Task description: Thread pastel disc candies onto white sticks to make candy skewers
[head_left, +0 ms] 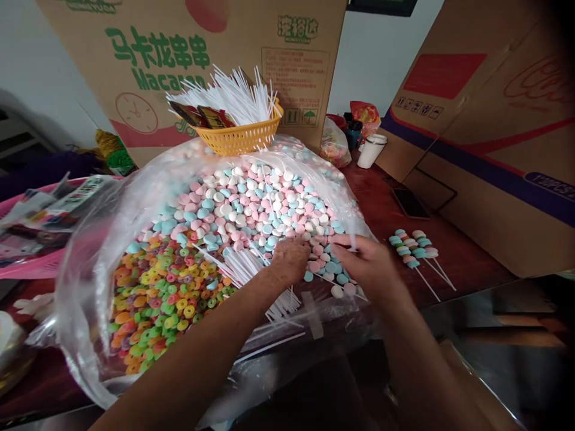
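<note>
My left hand (291, 261) is curled down among pink, white and blue candies (242, 209), its fingertips mostly hidden; anything in them cannot be made out. Close to its right, my right hand (366, 257) has its fingers bent together over the candy pile's right edge. A pale, thin streak shows at those fingers, too blurred to name. Beneath my left wrist lies a bundle of white sticks (240, 263). Colourful ring candies (173, 299) fill the left front of the clear plastic bag (85, 299). Candy skewers (413, 246) lie on the table, right of my right hand.
A yellow basket (242, 139) of white sticks stands behind the candies, before a large cardboard box (157, 114). Another box (485, 149) stands at right, near a phone (411, 203) and white cup (372, 151). A pink tray (40, 263) with packets is at left.
</note>
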The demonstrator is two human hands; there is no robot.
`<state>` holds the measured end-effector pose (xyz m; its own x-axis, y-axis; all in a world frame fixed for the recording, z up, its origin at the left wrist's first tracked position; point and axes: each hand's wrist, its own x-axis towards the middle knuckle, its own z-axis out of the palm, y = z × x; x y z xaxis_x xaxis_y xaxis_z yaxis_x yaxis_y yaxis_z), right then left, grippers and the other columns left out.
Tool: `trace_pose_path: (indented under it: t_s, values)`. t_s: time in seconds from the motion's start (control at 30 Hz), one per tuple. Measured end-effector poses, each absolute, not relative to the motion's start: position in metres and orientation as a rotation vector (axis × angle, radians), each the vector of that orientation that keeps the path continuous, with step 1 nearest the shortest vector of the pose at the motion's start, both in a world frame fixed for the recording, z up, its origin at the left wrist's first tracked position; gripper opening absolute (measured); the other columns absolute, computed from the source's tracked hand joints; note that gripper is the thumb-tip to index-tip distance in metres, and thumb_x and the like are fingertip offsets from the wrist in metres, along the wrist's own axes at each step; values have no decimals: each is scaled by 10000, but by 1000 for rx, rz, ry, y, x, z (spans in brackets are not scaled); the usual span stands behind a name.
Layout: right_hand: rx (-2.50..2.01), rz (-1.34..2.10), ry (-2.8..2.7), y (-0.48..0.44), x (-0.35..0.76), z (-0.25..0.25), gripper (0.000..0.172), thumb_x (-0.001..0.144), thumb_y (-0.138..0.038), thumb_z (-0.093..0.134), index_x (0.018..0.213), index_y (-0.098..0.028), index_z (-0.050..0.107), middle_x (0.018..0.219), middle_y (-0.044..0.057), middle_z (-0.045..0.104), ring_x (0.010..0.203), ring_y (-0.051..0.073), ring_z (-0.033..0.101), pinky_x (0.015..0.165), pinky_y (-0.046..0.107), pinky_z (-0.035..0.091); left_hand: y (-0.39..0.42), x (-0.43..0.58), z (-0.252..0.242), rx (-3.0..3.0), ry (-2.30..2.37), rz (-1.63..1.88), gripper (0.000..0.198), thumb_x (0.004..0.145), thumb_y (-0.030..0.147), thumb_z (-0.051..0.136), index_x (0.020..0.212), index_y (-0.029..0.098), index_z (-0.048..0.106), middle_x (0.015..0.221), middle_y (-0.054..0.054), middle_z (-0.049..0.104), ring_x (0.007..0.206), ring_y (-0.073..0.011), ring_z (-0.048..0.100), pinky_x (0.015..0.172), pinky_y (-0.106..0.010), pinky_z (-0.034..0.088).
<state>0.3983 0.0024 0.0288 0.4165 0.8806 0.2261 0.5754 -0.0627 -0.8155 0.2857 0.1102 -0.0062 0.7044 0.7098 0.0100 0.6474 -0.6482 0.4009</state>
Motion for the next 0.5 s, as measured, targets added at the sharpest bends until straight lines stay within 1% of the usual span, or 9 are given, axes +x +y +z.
trace_pose_path:
  t_s: [0.03, 0.1, 0.17, 0.2, 0.23, 0.3, 0.37, 0.43, 0.5]
  values:
    - [-1929, 347, -1336, 20, 401, 17, 334, 770, -373, 478, 964, -195, 683, 844, 44, 691, 759, 188, 618, 678, 280, 475, 109, 280, -3, 2500, 1065, 272, 152, 636, 110, 651, 776, 169, 658, 925, -99, 644, 934, -280, 589, 830, -385, 425]
    - [-2032, 285, -1369, 47, 403, -2, 287, 747, -264, 485, 935, -165, 678, 917, 85, 669, 835, 212, 600, 745, 303, 451, 106, 265, 5, 2398, 1110, 359, 92, 733, 182, 595, 816, 174, 634, 837, -75, 645, 844, -224, 612, 757, -332, 464]
    - [-2054, 254, -1384, 57, 401, -12, 276, 716, -193, 488, 929, -160, 660, 979, 109, 636, 853, 221, 583, 745, 310, 434, 100, 242, 13, 2015, 1096, 530, 121, 801, 240, 543, 877, 170, 605, 770, -50, 633, 723, -171, 619, 659, -287, 490]
    - [-2058, 248, -1388, 57, 399, -14, 265, 705, -179, 491, 917, -163, 649, 983, 108, 624, 842, 217, 577, 728, 306, 430, 96, 230, 16, 1704, 1046, 619, 134, 804, 249, 550, 901, 167, 594, 745, -37, 626, 671, -150, 617, 622, -272, 497]
    - [-2063, 241, -1392, 54, 395, -13, 235, 702, -180, 495, 889, -167, 635, 956, 98, 619, 815, 209, 570, 703, 297, 428, 90, 217, 18, 1355, 970, 693, 148, 786, 240, 581, 913, 164, 588, 722, -24, 620, 632, -135, 615, 601, -264, 503]
    - [-2029, 285, -1389, 42, 384, -5, 129, 717, -229, 517, 807, -179, 593, 818, 53, 609, 717, 180, 548, 634, 272, 422, 76, 195, 19, 760, 819, 775, 204, 714, 183, 665, 904, 155, 595, 692, -10, 621, 598, -123, 619, 603, -265, 522]
    - [-1898, 426, -1381, 27, 364, 5, 126, 742, -314, 540, 776, -193, 547, 688, 3, 574, 616, 148, 516, 563, 246, 414, 60, 182, 16, 492, 757, 816, 243, 662, 133, 708, 885, 142, 613, 702, -15, 639, 608, -116, 626, 626, -258, 536]
    - [-1718, 531, -1368, 13, 338, 14, 178, 755, -353, 551, 849, -203, 546, 684, -12, 581, 600, 137, 522, 559, 239, 426, 46, 177, 14, 397, 710, 867, 269, 628, 120, 737, 875, 135, 630, 715, -14, 652, 610, -102, 622, 632, -237, 538]
    - [-1598, 527, -1376, 2, 313, 20, 205, 763, -316, 544, 930, -201, 567, 770, 12, 616, 659, 145, 556, 608, 251, 450, 36, 175, 12, 387, 665, 910, 294, 582, 126, 774, 845, 132, 644, 668, 7, 639, 557, -75, 590, 585, -198, 518]
